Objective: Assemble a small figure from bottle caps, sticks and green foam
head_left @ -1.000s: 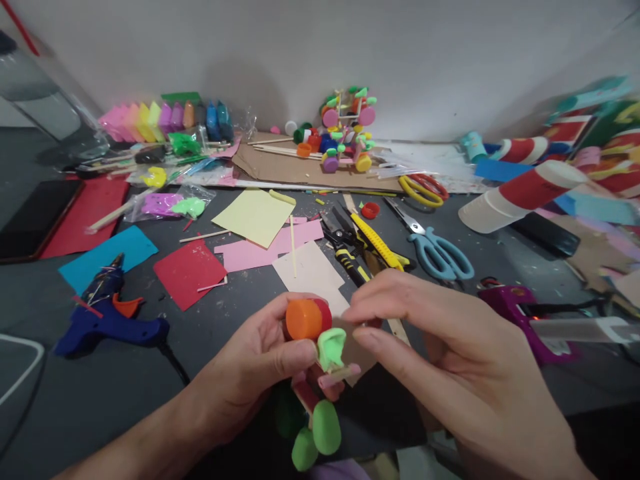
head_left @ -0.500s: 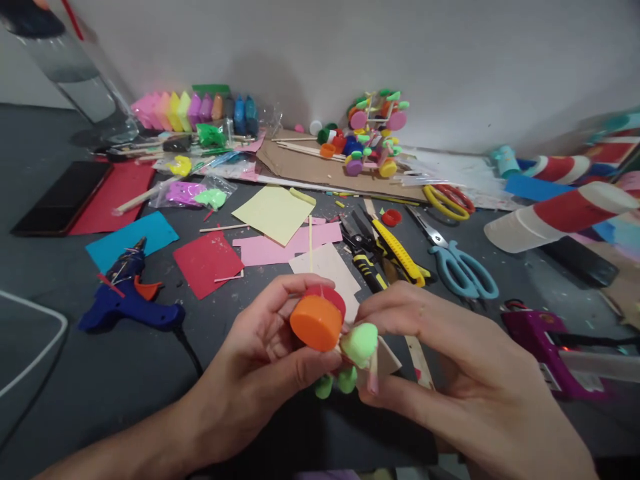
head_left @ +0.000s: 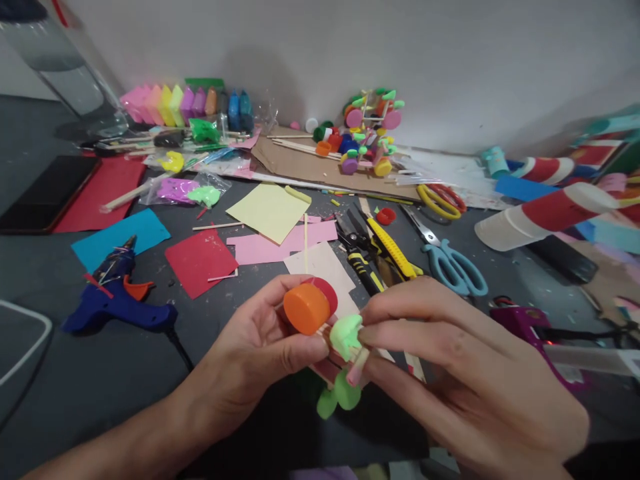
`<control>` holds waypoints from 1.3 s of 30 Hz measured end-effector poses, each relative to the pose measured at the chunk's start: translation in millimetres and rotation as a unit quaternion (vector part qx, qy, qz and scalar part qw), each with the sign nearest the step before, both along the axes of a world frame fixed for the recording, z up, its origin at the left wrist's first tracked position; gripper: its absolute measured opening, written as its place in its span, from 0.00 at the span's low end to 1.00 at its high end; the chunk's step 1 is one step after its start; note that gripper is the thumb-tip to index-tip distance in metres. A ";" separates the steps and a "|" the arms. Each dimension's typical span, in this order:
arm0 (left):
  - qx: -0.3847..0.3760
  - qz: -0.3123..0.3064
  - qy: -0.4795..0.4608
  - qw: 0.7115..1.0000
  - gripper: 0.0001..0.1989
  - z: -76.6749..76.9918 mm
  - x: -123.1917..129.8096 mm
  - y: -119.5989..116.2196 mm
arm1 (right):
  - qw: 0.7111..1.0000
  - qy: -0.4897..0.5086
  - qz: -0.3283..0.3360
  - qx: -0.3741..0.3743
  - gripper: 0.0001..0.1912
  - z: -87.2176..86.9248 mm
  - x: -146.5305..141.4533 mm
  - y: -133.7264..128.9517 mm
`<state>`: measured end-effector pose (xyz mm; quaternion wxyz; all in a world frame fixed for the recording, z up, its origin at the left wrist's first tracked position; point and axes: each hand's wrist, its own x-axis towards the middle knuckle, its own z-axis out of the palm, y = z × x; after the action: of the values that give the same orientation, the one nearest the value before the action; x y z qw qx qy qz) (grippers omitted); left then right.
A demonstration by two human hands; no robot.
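Between my hands is a small craft model of thin wooden sticks, with an orange bottle cap (head_left: 307,309) and a red cap (head_left: 325,293) on its upper left. My left hand (head_left: 270,340) is closed on the model, its thumb pressed to the sticks below the orange cap. A lump of light green clay (head_left: 346,336) sits at the stick ends, beside a pink-tipped stick (head_left: 356,371). My right hand (head_left: 450,353) pinches at this clay lump with its fingertips. Green rounded pieces (head_left: 347,391) hang beneath. The model's far side is hidden by my fingers.
A blue glue gun (head_left: 120,300) lies at left. Pliers (head_left: 357,247), a yellow cutter (head_left: 393,248) and blue-handled scissors (head_left: 453,263) lie ahead. Paper squares (head_left: 201,263) are scattered around. Finished-looking stick-and-cap models (head_left: 373,133) stand by the wall. A glue bottle (head_left: 543,217) lies at right.
The model has tilted, so the green pieces beneath show more. My right fingers have shifted on the light green clay, which now looks dented. The view has moved slightly rightward.
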<state>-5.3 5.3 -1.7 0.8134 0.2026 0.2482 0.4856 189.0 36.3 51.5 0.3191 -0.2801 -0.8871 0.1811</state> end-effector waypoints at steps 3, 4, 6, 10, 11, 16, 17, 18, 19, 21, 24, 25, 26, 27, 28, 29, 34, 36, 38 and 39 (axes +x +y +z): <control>-0.007 0.006 0.003 1.000 0.19 0.4 -0.1 -1.1 | 1.000 -0.018 0.011 -0.004 0.07 1.6 -0.1 -1.0; -0.008 0.006 0.002 1.000 0.18 0.5 -0.1 -1.6 | 1.000 -0.017 0.012 -0.003 0.07 1.3 -0.1 -1.6; -0.007 0.001 -0.004 1.000 0.18 0.6 -0.3 -2.2 | 1.000 -0.016 0.012 -0.002 0.07 -0.1 0.2 -2.7; 0.001 -0.008 -0.012 1.000 0.17 0.4 -0.5 -1.4 | 1.000 -0.015 0.003 -0.006 0.06 -1.7 1.0 -4.6; 0.000 -0.009 -0.013 1.000 0.17 0.3 -0.4 -1.0 | 1.000 -0.016 0.001 -0.010 0.07 -1.4 1.1 -4.9; -0.005 -0.004 -0.010 1.000 0.17 0.0 1.3 0.1 | 1.000 0.010 -0.014 -0.007 0.10 -0.8 1.4 -5.3; -0.006 -0.004 -0.011 1.000 0.17 0.1 1.6 0.3 | 1.000 0.009 -0.021 -0.007 0.09 -1.1 1.6 -5.3; -0.006 -0.005 -0.013 1.000 0.17 0.3 1.7 0.4 | 1.000 0.006 -0.024 -0.004 0.07 -1.4 1.9 -5.5; -0.009 -0.007 -0.014 1.000 0.17 0.5 1.8 0.5 | 1.000 0.001 -0.020 0.001 0.06 -1.6 2.3 -5.8; -0.015 -0.007 -0.013 1.000 0.17 1.2 1.6 0.3 | 1.000 -0.010 -0.009 0.002 0.05 -1.4 3.5 -6.8; -0.019 -0.005 -0.004 1.000 0.17 2.1 1.1 -0.5 | 1.000 -0.016 -0.001 0.003 0.05 -0.9 5.5 -8.0; -0.018 -0.005 -0.002 1.000 0.17 2.1 1.1 -0.8 | 1.000 -0.018 -0.003 0.004 0.05 -1.2 5.8 -8.1; -0.015 -0.008 -0.001 1.000 0.17 1.9 1.2 -1.0 | 1.000 -0.020 -0.008 0.006 0.06 -1.7 5.7 -7.9; -0.013 -0.009 -0.002 1.000 0.17 1.6 1.3 -1.2 | 1.000 -0.015 -0.009 0.017 0.06 -2.5 5.3 -7.5; -0.011 -0.010 -0.003 1.000 0.17 1.2 1.4 -1.2 | 0.999 -0.008 -0.010 0.030 0.06 -3.3 4.5 -7.1; -0.010 -0.010 -0.003 1.000 0.17 0.9 1.5 -1.1 | 0.999 -0.005 -0.009 0.042 0.07 -4.0 3.6 -6.8; -0.017 -0.016 -0.001 1.000 0.18 -0.1 1.6 -0.4 | 0.997 -0.040 -0.029 0.065 0.04 -3.4 0.3 -8.5; -0.017 -0.016 -0.002 1.000 0.18 -0.8 1.3 -0.8 | 0.996 -0.052 -0.037 0.064 0.04 -2.6 0.4 -9.7; -0.011 -0.018 -0.003 1.000 0.18 -1.9 1.2 -1.4 | 0.995 -0.044 -0.041 0.078 0.04 -2.8 0.8 -9.7; -0.009 -0.020 -0.003 1.000 0.17 -2.4 1.3 -1.6 | 0.995 -0.037 -0.036 0.088 0.04 -3.1 1.0 -9.2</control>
<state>-4.0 3.7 -4.1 0.8252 0.1991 0.2460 0.4678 190.0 27.0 48.3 0.3154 -0.2890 -0.9003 0.0802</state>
